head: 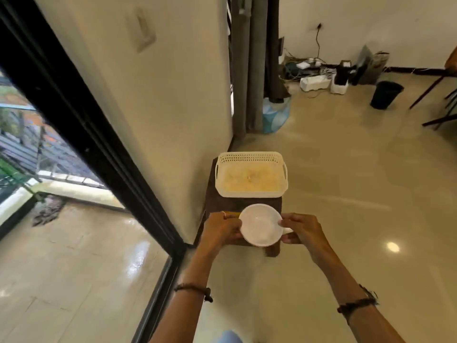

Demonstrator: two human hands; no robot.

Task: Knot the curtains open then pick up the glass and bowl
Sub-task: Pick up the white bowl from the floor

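Glossy cream floor (346, 194) fills the room, with a black-framed glass door (81, 115) running down the left and one bunch of grey curtains (249, 65) hanging at the far corner; whether it is knotted cannot be told from here. Far right, against the wall, sit one black bin (385, 94) and a tangle of cables and chargers (319, 75), probably parked there for the wall socket.

Near the middle, one dark wooden stool (244, 206) stands close against the wall. It carries one white perforated basket (251, 175) on its far half, which leaves the near half free for dishes.

One white bowl (260, 224) is at the near edge of the stool, held between two hands. The left hand (222, 229) cups its left rim with curled fingers, and the right hand (303, 230) pinches the right rim, thumb on top. The two-sided hold likely keeps the shallow bowl level as it lifts. Something yellow (233, 213) peeks out behind the left hand, too hidden to name. No glass can be made out.
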